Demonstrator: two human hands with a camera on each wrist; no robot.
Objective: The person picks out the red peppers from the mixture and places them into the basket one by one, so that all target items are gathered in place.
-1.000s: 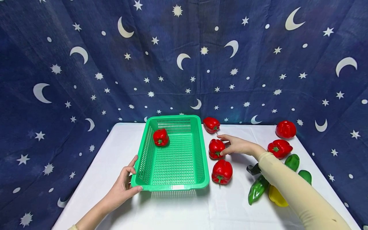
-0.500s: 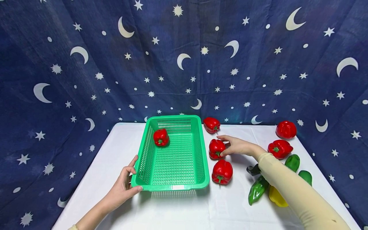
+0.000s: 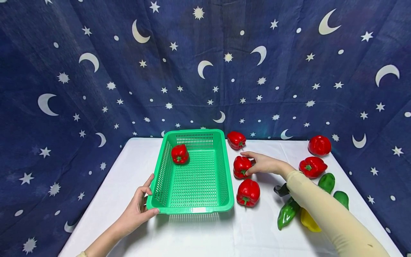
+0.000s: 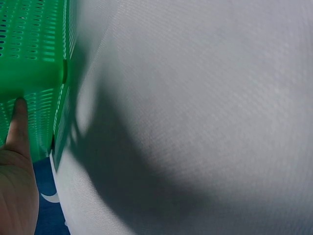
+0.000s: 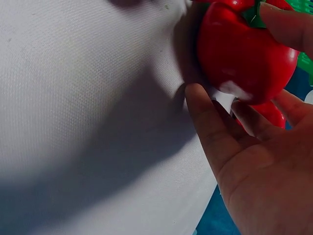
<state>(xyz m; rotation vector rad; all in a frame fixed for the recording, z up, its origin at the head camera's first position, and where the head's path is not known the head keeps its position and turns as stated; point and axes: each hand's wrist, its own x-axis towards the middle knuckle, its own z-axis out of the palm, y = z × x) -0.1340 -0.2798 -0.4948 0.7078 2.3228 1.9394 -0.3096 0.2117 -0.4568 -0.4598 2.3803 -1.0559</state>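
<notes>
A green plastic basket point(image 3: 192, 210) with slotted walls stands mid-table, one red bell pepper point(image 3: 179, 154) at its far left inside. My left hand point(image 3: 138, 207) holds its near left corner, thumb along the front and fingers at the left side; the left wrist view shows one finger point(image 4: 18, 127) against the green wall. To the right of the basket, my right hand point(image 3: 263, 164) holds another red bell pepper point(image 3: 241, 166). In the right wrist view, the thumb point(image 5: 283, 22) lies by the green stem and the other fingers reach along the pepper's far side.
Close to the held pepper are a nearer red pepper point(image 3: 248, 192) and a farther one point(image 3: 236, 140). Two red peppers point(image 3: 319, 145) lie far right. A green pepper point(image 3: 288, 213), a yellow vegetable point(image 3: 309, 220), a dark object point(image 3: 281, 190) and green vegetables surround my right sleeve point(image 3: 330, 214).
My right hand has shifted very slightly left at the pepper, its index fingertip a little farther over. The left hand, basket and other peppers stay in place.
</notes>
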